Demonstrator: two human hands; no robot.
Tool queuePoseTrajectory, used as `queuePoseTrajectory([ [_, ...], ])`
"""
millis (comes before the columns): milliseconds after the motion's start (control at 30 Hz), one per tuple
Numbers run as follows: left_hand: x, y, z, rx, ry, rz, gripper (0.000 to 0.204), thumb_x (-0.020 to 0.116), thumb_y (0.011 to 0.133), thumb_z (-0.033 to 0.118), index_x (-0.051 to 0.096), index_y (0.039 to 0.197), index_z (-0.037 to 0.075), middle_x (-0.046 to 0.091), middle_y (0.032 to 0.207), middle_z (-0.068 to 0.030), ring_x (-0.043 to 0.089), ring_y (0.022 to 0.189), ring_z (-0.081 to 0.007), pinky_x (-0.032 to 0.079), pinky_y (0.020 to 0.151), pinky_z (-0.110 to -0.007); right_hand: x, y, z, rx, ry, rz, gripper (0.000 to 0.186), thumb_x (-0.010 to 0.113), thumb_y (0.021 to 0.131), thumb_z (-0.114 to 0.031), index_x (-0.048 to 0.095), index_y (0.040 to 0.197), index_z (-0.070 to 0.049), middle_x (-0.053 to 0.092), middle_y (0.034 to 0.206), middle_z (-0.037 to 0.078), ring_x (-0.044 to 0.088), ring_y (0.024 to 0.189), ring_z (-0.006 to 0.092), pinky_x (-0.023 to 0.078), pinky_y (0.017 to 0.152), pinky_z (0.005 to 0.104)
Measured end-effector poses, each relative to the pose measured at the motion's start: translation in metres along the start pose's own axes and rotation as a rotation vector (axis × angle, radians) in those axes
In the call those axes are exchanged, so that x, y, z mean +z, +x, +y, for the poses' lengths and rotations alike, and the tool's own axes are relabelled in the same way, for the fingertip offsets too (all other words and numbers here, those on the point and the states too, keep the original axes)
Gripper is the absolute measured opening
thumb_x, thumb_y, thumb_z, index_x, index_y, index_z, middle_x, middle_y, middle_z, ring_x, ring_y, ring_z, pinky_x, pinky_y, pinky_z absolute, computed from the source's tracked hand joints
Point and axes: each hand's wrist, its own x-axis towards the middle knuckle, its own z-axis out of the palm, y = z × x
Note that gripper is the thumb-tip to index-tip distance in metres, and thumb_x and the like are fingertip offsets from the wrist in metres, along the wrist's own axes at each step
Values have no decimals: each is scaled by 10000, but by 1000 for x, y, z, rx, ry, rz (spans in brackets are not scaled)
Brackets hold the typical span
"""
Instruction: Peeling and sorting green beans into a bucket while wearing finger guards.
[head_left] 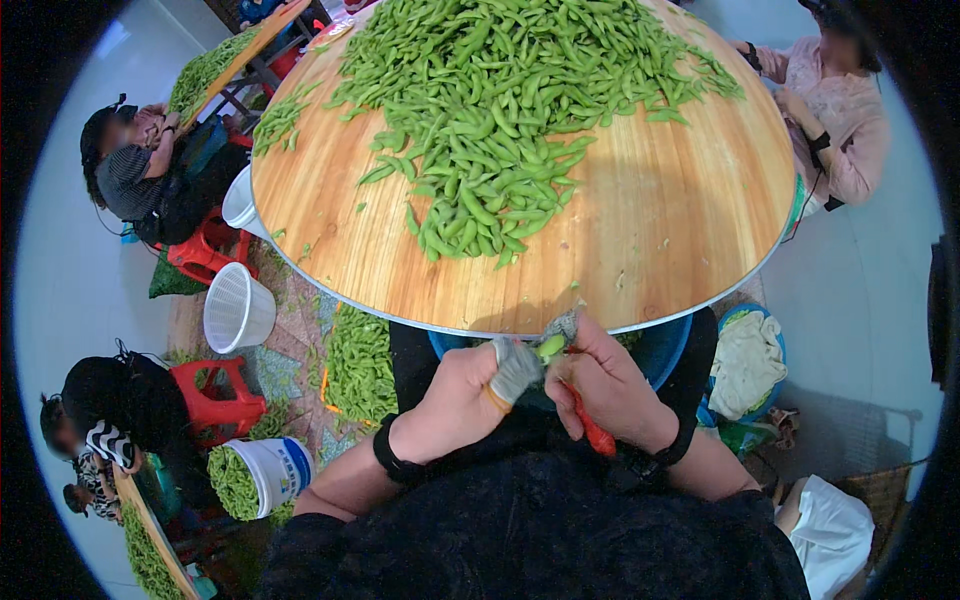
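Note:
Just in front of the table's near edge, my two hands meet over my lap. My left hand (462, 392) is closed, with grey cloth covers on its fingertips, and pinches a green soybean pod (551, 347). Closed around a red-handled tool (592, 424), my right hand (612, 388) touches the pod's other side and wears a grey fingertip cover too. The tool's working end is hidden by the fingers. Beyond them, a large heap of green pods (490, 110) covers the far middle of the round wooden table (690, 210).
Below the table stands a blue tub (672, 358), with pods piled (360, 365) to its left. Left are a white basket (240, 308), a pod-filled bucket (272, 478) and red stools (218, 398). A cloth-covered tub (748, 362) is at right. Other people sit left and right.

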Motion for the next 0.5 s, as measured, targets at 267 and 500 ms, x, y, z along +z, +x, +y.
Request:
queuePoseTrajectory([
  [267, -5, -9, -3, -450, -451, -312, 126, 473, 942, 158, 519, 979, 47, 499, 689, -39, 486, 602, -133, 408, 529, -269, -12, -8, 6, -33, -497, 77, 166, 477, 870, -127, 389, 964, -22, 511, 619, 92, 540, 449, 205, 430, 413, 324],
  [500, 6, -12, -2, -52, 55, -274, 195, 554, 860, 83, 503, 1023, -10, 562, 823, -223, 564, 803, -423, 476, 653, -386, -10, -5, 10, -315, -952, 167, 273, 606, 793, -151, 403, 899, -3, 534, 622, 190, 585, 608, 384, 439, 508, 425],
])
